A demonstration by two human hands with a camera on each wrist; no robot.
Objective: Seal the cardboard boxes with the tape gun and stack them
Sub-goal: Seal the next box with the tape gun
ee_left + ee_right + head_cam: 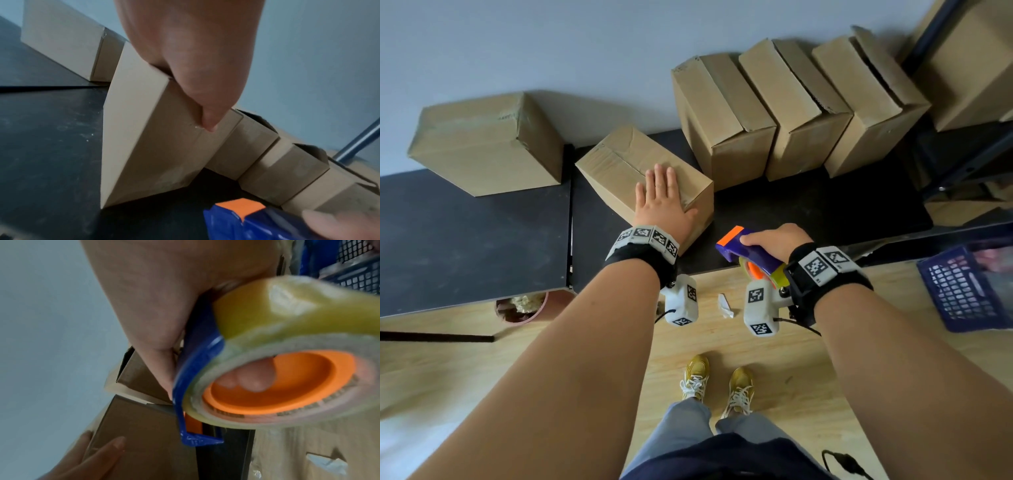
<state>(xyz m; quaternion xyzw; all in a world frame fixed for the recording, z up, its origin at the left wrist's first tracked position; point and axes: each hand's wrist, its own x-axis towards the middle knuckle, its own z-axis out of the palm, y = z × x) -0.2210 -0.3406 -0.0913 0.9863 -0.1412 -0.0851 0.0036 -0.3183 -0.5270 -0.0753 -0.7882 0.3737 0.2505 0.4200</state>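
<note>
A closed cardboard box [619,164] lies at an angle on the black table [465,240]. My left hand [661,202] rests flat on its near top corner, fingers straight; the left wrist view shows the thumb [207,116] hooked down over the box's [156,138] side. Just right of the box, above the table's front edge, my right hand [774,240] grips the blue and orange tape gun [743,248]. The right wrist view shows its yellowish tape roll [287,353] with fingertips [251,379] inside the orange hub [298,386].
A taped box [486,144] stands at the back left. Three taller boxes [784,106] with loose flaps lean in a row at the back right, beside a dark rack post. A blue crate [969,284] sits at the right. A paper scrap [724,305] lies on the wooden floor.
</note>
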